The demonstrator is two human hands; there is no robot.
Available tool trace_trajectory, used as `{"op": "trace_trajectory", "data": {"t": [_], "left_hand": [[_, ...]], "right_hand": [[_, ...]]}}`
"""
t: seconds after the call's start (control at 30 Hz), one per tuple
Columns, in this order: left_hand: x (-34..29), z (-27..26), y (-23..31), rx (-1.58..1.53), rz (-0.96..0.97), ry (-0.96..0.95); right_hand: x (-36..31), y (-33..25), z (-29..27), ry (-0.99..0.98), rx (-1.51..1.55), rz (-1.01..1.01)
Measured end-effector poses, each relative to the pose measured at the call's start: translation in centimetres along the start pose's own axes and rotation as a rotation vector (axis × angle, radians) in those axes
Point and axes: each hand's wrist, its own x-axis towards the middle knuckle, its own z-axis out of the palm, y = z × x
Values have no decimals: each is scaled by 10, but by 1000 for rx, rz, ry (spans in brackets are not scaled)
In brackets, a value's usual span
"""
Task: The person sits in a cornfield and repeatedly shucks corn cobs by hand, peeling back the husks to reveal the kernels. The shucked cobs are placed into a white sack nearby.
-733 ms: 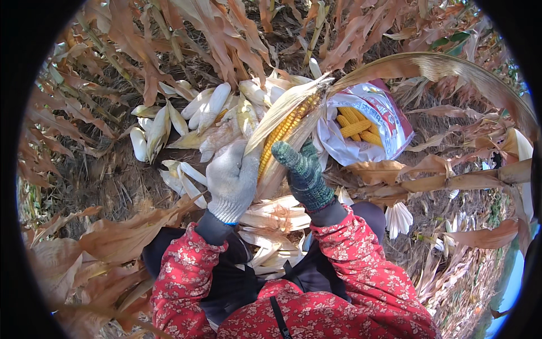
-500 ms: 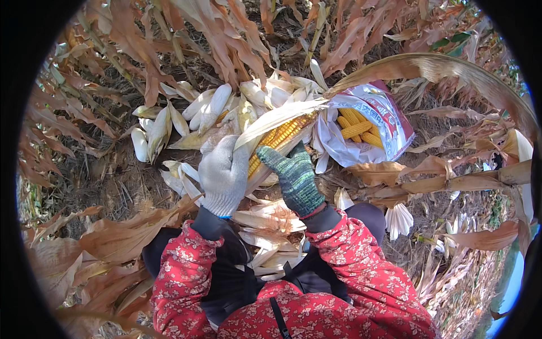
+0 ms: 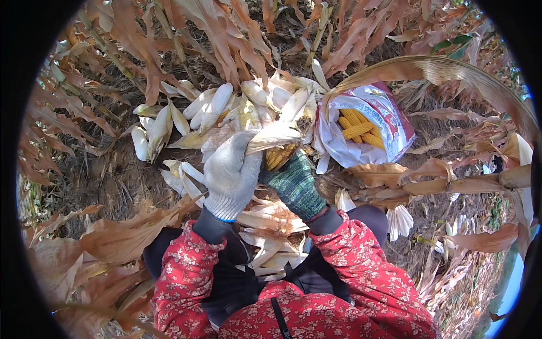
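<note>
A yellow corn cob (image 3: 279, 156), partly bared, is between my two gloved hands, its visible end pointing away from me. My left hand (image 3: 231, 172), in a whitish-grey knit glove, is closed on the pale husk (image 3: 275, 137), which bends across the cob's far end. Around the cob's lower right side wraps my right hand (image 3: 294, 183), in a dark green knit glove. Much of the cob is hidden by the gloves. Just beyond lies a pile of corn ears in pale husks (image 3: 214, 106).
To the right, a white and red plastic bag (image 3: 334, 151) gapes with several bare yellow cobs (image 3: 357, 125) inside. A long dry leaf (image 3: 418, 66) arches over it. Stripped husks (image 3: 271, 217) lie between my knees. Dry corn stalks (image 3: 164, 39) stand at the far side.
The husk, earlier stretched along the cob toward the bag, is now folded over the cob's far end in my left hand. The cob has tipped and shows less of its length.
</note>
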Motion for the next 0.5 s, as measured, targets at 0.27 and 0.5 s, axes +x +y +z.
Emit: {"op": "trace_trajectory", "data": {"t": [0.27,0.5], "left_hand": [[10,-13,-11,-39,-100,-105],[-5,-13,-57,-784,-471,-83]], "right_hand": [[-4,5,-6,-116,-216,85],[11,39,-17,225,-288,-39]]}}
